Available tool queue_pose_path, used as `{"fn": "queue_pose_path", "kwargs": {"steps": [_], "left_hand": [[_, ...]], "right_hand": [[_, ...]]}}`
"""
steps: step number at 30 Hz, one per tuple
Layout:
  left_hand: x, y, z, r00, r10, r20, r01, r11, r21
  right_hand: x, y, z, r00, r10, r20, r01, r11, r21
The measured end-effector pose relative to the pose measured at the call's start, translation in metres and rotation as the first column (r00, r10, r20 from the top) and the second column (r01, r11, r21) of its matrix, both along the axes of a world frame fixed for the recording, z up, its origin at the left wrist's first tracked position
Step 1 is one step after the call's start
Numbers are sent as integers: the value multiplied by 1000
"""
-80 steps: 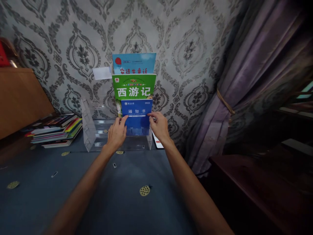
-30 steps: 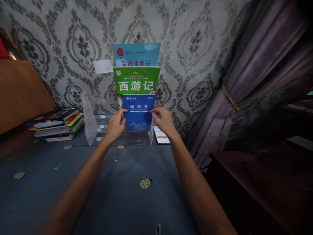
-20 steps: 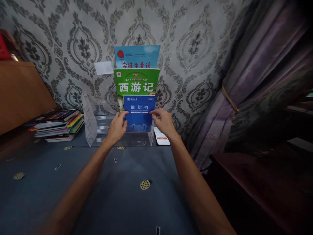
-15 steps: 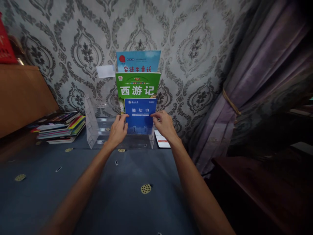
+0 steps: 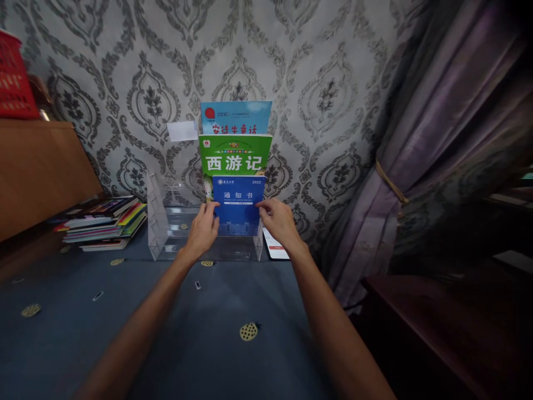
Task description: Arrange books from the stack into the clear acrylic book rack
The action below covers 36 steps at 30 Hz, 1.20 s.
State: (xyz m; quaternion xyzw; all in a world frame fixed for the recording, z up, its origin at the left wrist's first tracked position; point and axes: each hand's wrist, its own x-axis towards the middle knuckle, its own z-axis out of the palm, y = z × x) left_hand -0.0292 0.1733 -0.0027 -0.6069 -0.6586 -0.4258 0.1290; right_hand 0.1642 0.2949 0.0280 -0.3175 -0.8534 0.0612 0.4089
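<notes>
A blue booklet [image 5: 238, 205] with a white title and "2022" on its cover stands in the front slot of a clear acrylic rack [image 5: 156, 218]. My left hand [image 5: 202, 230] grips its left edge, and my right hand [image 5: 278, 221] holds its right edge. Its lower part shows through the rack's front panel. Behind it stands a green book [image 5: 235, 155] titled 西游记, and a light blue book [image 5: 235, 118] stands in the rearmost slot. The green book hides the lower part of the light blue one.
A stack of several books [image 5: 104, 225] lies left of the rack on a blue patterned tablecloth [image 5: 125, 328]. A phone [image 5: 275, 244] sits by the rack's right side. A wooden cabinet [image 5: 37, 178] stands at left, and a purple curtain [image 5: 366, 194] hangs at right.
The blue booklet has gone from tilted to nearly upright in the rack, with both hands still on its edges. The whole scene has shifted lower in view.
</notes>
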Motion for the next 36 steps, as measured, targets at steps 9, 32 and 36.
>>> {"fn": "queue_pose_path", "kwargs": {"steps": [9,32,36], "left_hand": [[1,-6,-1,999,-7,-32,7,1000,-4],[6,-25,-3,996,-23,-83,21,1000,-23],[6,-29,-5,992,-19,-121,16,1000,-23]], "right_hand": [[7,-1,6,999,38,8,-37,998,-49],[28,-4,26,943,174,283,-148,983,-111],[30,0,25,932,203,301,-169,976,-136]]}}
